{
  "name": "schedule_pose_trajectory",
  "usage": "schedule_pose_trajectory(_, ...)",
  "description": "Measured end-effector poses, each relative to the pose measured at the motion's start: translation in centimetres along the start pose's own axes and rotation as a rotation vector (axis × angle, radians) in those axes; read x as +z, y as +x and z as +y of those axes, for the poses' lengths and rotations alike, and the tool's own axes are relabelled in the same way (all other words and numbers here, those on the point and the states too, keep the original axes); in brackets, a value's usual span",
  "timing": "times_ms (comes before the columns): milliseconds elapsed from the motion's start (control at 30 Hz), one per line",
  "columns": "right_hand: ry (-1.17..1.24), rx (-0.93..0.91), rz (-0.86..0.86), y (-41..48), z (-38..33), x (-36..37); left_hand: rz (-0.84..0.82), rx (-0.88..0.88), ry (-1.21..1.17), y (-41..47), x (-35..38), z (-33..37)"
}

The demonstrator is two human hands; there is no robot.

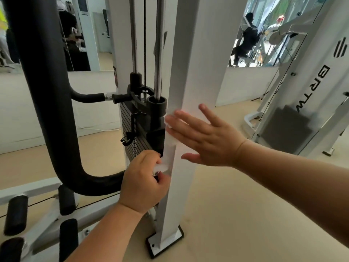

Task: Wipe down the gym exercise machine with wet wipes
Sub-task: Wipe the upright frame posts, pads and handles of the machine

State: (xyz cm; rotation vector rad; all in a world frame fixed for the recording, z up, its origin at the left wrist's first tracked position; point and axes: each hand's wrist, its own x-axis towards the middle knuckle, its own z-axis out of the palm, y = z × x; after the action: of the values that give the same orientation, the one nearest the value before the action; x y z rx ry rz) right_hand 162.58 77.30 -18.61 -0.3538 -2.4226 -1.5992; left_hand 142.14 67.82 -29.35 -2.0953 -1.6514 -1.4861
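A white upright post [190,63] of the gym machine stands in the middle, bolted to the floor by a base plate [166,242]. A white wet wipe [170,146] lies flat against the post's left edge. My right hand [207,140] presses the upper part of the wipe to the post with straight, spread fingers. Lower down, my left hand [143,180] pinches the wipe's bottom end beside the post. Behind the post sit the black weight stack [136,133] and chrome guide rods [159,44].
A thick black padded bar [43,91] curves down at the left, with black foam rollers [16,214] near the floor. Another white machine [309,87] stands at the right. A mirror [264,31] on the back wall reflects a person. The floor is beige.
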Motion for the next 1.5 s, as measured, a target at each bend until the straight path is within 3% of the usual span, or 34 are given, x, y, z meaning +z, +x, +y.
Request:
schedule_pose_trajectory(100, 0.163, 0.224, 0.055, -1.3, -2.8, 0.4, -0.023, -0.013, -0.035, 0.2, -0.2, 0.4)
schedule_pose_trajectory(267, 0.462, 0.638, -0.061, -1.6, -10.6, 1.4, -0.126, -0.107, -0.241, 0.8, -0.9, 1.0)
schedule_pose_trajectory(467, 0.650, 1.061, 0.113, 3.4, -5.3, -0.5, -0.101, -0.182, -0.468, 2.2, -1.1, 3.7)
schedule_pose_trajectory(600, 0.740, 0.990, 0.156, 3.5, -7.9, -0.1, -0.168, -0.260, -0.671, 3.0, -0.6, 5.2)
schedule_pose_trajectory(700, 0.771, 0.868, -0.027, -0.5, -14.7, 1.5, -0.192, -0.281, -0.673, 2.9, -0.8, 5.6)
schedule_pose_trajectory(800, 0.774, 0.898, -0.145, -3.3, -17.4, 2.8, -0.206, -0.277, -0.661, 3.0, -0.8, 5.3)
schedule_pose_trajectory(933, 0.842, 1.040, 0.031, -0.5, -12.1, 1.9, -0.235, -0.330, -0.669, 3.0, -0.8, 4.8)
schedule_pose_trajectory(1033, 0.837, 1.013, 0.177, 2.3, -10.2, 1.0, -0.272, -0.379, -0.717, 2.9, -1.4, 5.3)
schedule_pose_trajectory(1167, 0.860, 0.919, 0.088, 1.1, -17.5, 2.1, -0.343, -0.370, -0.741, 3.2, -2.0, 5.4)
schedule_pose_trajectory(1300, 0.932, 1.070, -0.088, -1.9, -23.3, 3.1, -0.380, -0.249, -0.634, 3.1, -1.5, 4.3)
schedule_pose_trajectory(1433, 1.044, 1.245, 0.055, 0.2, -19.1, 2.3, -0.257, -0.161, -0.465, 0.9, -0.2, 3.9)
schedule_pose_trajectory(1500, 1.021, 1.245, 0.159, 1.7, -17.1, 1.9, -0.196, -0.128, -0.349, -0.7, 0.3, 3.4)
